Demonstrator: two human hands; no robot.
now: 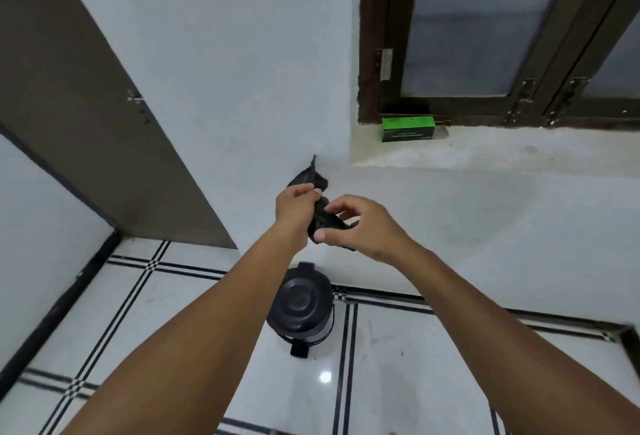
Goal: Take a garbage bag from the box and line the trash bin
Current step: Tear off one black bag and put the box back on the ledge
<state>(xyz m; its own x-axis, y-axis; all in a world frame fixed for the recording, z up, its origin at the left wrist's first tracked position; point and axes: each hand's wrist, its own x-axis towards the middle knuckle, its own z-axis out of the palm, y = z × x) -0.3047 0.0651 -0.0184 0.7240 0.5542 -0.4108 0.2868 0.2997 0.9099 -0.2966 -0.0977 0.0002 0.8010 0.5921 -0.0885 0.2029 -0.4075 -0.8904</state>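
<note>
We hold the folded black garbage bag (320, 213) in mid-air before the wall, left hand (294, 204) and right hand (356, 225) each with fingers clamped on it. Below stands the lidded trash bin (303, 310) against the wall's edge, open floor (450, 365) around; the green box (408, 128) sits on the windowsill (502, 150).

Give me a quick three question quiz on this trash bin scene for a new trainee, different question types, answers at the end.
1. True or false: the trash bin has its lid closed.
2. Where does the green box sit? A) on the floor B) on the window ledge C) on the bin
3. Fill in: the left hand and the right hand both hold a folded black ____.

Key: 1 true; 2 B; 3 garbage bag.
</note>
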